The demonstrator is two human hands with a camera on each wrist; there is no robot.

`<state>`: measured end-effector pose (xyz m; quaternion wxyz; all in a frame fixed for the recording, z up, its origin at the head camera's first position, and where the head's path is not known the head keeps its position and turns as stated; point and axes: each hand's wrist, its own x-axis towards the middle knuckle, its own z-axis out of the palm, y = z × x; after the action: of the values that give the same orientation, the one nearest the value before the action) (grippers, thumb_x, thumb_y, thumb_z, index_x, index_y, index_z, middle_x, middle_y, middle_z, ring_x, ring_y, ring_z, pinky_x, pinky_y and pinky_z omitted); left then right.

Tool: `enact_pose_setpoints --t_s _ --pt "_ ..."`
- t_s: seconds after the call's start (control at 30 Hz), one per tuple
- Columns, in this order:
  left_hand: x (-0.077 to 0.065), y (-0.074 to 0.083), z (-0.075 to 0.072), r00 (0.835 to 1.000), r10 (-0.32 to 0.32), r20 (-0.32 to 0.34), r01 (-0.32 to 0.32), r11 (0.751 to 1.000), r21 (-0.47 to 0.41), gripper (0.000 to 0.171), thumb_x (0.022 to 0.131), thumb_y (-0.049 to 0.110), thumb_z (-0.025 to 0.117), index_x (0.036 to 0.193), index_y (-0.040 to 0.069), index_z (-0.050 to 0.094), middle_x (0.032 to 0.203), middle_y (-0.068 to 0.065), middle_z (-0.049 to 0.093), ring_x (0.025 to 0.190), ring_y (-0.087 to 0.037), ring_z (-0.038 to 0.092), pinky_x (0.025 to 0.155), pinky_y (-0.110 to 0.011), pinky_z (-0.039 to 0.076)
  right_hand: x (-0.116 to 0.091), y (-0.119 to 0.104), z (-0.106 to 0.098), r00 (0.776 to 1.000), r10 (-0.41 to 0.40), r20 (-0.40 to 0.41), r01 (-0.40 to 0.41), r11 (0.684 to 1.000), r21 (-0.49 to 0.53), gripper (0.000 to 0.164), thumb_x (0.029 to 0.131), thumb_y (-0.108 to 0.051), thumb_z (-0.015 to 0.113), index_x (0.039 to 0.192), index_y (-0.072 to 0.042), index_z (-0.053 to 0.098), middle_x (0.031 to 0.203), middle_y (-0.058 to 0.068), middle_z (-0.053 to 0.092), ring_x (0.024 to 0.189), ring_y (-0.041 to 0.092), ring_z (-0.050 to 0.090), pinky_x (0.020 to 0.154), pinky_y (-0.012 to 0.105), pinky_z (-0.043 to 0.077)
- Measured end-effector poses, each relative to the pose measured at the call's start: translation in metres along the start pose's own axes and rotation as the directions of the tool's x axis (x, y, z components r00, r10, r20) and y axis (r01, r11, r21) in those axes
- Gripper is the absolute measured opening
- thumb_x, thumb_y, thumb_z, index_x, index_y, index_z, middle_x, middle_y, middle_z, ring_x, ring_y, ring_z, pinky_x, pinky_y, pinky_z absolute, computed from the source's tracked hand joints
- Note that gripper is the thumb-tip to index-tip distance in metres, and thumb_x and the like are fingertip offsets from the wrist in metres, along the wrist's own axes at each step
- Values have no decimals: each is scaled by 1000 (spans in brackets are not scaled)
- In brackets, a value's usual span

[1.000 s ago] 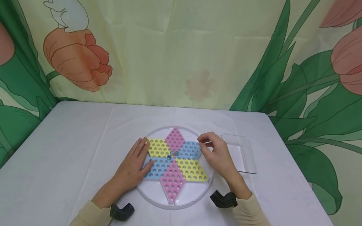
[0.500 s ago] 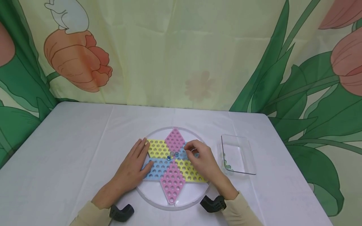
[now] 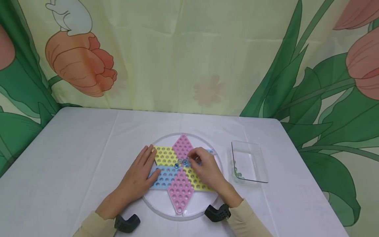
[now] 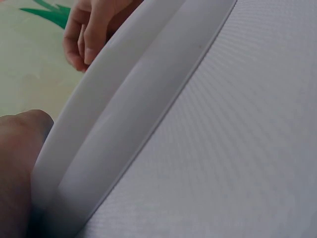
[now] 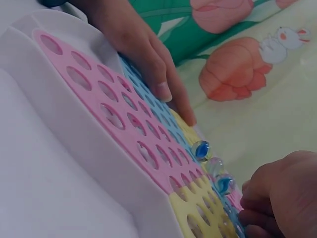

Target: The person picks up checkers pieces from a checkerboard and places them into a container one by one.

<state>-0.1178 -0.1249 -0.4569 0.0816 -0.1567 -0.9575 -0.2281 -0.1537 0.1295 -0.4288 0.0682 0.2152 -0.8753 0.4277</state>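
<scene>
A star-shaped Chinese checkers board (image 3: 180, 194) with pink, yellow and blue points lies on the table. Close together at its centre sit a blue marble (image 3: 176, 165), a clear marble (image 3: 180, 161) and another blue marble (image 3: 185, 161). My left hand (image 3: 134, 176) rests on the board's left side, fingers extended over the yellow and blue points. My right hand (image 3: 207, 168) is bent low over the right blue point, just right of the marbles. Its thumb and fingertips pinch a marble, mostly hidden by the fingers. The right wrist view shows these curled fingers (image 5: 257, 218) beside the marbles.
A clear plastic box (image 3: 250, 161) stands right of the board, with several greenish marbles (image 3: 238, 174) in its near left corner. The white-covered table (image 3: 74, 158) ends at a printed curtain (image 3: 165, 59) behind.
My right hand has moved left from beside the clear box to the board's centre, uncovering the marbles in the box. My left hand has stayed in place.
</scene>
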Motion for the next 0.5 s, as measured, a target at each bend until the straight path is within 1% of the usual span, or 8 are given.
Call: enact_pose_setpoints --t_s 0.2,0.33,0.5 --pt "-1 -1 0 1000 1 -8 -1 1000 2 71 96 33 58 152 -2 33 164 -17 22 153 -35 16 122 -54 23 0 -2 5 999 -37 13 38 998 -45 14 90 -2 68 101 -11 66 96 -2 65 87 8 58 76 25 53" --pt "-1 -1 0 1000 3 -8 -3 1000 -2 71 96 33 58 152 -2 33 164 -16 22 153 -35 16 122 -54 23 0 -2 6 998 -55 17 56 997 -48 12 90 -2 69 99 -10 66 96 -1 66 88 10 59 77 27 53" --pt "0 -1 0 1000 11 -9 -11 1000 -10 71 96 33 58 152 -2 33 164 -16 21 153 -35 16 122 -54 23 -1 -3 7 998 -67 10 67 996 -62 14 87 -2 72 98 -10 67 94 -2 66 89 13 59 79 29 52"
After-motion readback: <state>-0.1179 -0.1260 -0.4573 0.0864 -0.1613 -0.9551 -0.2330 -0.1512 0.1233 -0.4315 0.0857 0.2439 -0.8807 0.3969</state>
